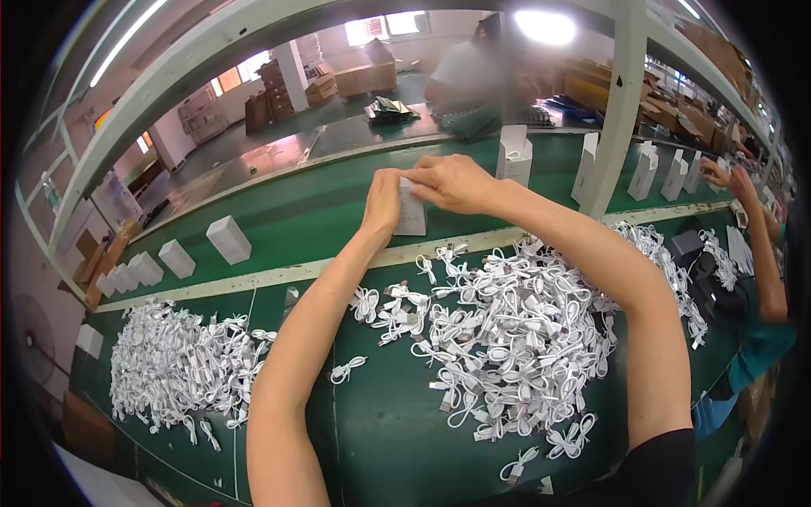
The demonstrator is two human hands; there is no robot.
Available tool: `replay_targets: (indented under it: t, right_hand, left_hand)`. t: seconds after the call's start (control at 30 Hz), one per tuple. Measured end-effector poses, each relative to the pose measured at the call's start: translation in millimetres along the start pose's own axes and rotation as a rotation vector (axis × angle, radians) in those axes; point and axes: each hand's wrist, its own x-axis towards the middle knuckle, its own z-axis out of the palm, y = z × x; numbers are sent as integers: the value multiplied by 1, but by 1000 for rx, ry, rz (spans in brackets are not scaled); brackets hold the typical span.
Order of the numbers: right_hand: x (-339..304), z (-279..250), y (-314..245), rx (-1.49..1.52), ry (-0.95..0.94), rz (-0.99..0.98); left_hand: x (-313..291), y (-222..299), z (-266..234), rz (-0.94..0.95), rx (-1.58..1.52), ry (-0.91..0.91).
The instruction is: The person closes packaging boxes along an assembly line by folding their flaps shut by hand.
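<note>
Both my arms reach forward to a small white box standing upright on the green conveyor belt. My left hand grips its left side, fingers curled over the upper edge. My right hand lies across the top, with fingers bent onto the box's upper end. Those fingers hide the top, so whether its flap is closed cannot be seen. Beneath my right arm spreads a big heap of bundled white USB cables. One loose cable lies by my left forearm.
Closed white boxes stand along the belt at left; open-topped ones line it at right. Another cable heap lies left. A metal post rises beyond my right arm. At far right a co-worker's arms reach toward the belt.
</note>
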Motion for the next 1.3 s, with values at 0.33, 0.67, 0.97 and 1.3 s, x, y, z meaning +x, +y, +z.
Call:
replay_targets:
  t: [0.33, 0.67, 0.97, 1.3]
  right_hand:
    - [5, 16, -19, 149, 195, -78]
    - [31, -5, -8, 394, 64, 166]
    - [45, -3, -6, 246, 92, 73]
    - [46, 8, -16, 112, 159, 20]
  left_hand:
    - [-13, 8, -17, -69, -213, -55]
    - [-22, 23, -44, 32, 99, -299]
    - [-25, 26, -35, 77, 194, -200]
    - [-24, 19, -41, 144, 275, -140]
